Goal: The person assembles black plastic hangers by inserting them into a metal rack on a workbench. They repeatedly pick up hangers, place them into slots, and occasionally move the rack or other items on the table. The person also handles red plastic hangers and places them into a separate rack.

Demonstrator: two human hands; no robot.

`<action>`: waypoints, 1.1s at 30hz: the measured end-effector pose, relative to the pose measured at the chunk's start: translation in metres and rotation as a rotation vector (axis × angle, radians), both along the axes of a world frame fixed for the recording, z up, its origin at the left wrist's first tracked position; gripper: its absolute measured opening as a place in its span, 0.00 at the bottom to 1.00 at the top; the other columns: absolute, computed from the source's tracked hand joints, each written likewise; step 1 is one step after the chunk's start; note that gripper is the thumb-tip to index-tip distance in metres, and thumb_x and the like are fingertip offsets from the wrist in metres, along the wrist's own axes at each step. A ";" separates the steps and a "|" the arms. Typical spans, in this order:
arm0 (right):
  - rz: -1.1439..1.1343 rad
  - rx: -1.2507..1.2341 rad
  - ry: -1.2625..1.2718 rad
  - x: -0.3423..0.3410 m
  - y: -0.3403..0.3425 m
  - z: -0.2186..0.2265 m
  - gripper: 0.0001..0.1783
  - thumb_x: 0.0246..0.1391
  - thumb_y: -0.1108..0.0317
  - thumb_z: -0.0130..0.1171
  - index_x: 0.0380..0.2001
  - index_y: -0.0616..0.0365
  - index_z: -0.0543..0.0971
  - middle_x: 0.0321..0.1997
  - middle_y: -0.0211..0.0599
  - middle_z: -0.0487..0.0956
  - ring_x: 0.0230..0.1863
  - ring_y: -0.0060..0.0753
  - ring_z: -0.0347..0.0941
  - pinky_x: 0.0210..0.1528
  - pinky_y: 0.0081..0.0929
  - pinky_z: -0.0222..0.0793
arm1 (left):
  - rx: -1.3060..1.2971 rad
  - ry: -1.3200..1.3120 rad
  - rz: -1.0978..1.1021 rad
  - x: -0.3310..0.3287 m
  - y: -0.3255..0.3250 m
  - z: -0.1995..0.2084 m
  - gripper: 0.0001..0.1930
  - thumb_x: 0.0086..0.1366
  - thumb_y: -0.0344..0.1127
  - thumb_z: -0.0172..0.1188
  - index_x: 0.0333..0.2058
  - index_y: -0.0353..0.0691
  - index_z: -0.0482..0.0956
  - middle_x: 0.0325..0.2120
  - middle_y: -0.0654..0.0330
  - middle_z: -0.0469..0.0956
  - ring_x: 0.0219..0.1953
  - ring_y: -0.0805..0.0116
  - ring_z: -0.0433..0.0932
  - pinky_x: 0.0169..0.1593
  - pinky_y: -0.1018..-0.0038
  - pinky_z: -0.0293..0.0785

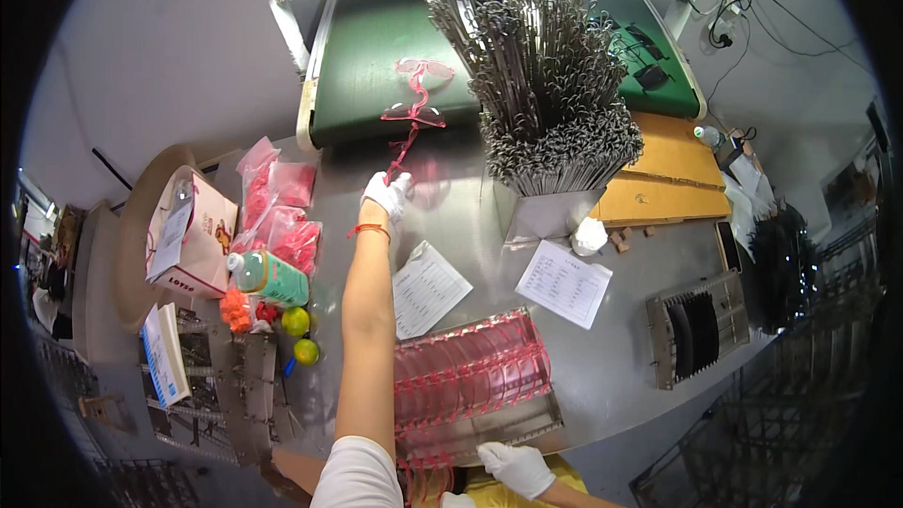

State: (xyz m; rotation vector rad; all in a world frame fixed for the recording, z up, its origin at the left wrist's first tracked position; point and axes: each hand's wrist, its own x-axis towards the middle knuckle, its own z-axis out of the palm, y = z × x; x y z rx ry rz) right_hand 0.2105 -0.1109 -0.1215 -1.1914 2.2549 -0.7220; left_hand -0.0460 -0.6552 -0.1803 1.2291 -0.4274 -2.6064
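Observation:
My left hand [386, 196], in a white glove, reaches far over the metal table, fingers closed at the near end of a pink strand [403, 149]. The strand joins pink glasses-like frames [414, 117] lying toward the green belt. My right hand [515, 468], also gloved in white, is curled at the near edge of a metal rack [531, 419]; what its fingers hold, if anything, is hidden. Rows of curved pink translucent pieces [475, 367] fill the rack. More pink pieces [428, 482] show below its near edge, partly cut off.
Behind stands a metal bin [555, 216] packed with hooked wires, before the green belt [362, 47]. Printed sheets [564, 282] lie mid-table. Pink-filled bags [292, 183], a box [193, 235] and a bottle [268, 277] crowd the left. A rack of black pieces [696, 327] sits right.

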 end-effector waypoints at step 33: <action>0.055 -0.831 -0.750 -0.060 -0.059 0.358 0.23 0.69 0.49 0.46 0.45 0.61 0.77 0.25 0.33 0.80 0.19 0.16 0.74 0.20 0.12 0.64 | -1.239 0.428 -0.272 0.405 0.303 0.391 0.40 0.75 0.60 0.28 0.24 0.28 0.75 0.14 0.45 0.76 0.09 0.62 0.73 0.11 0.77 0.65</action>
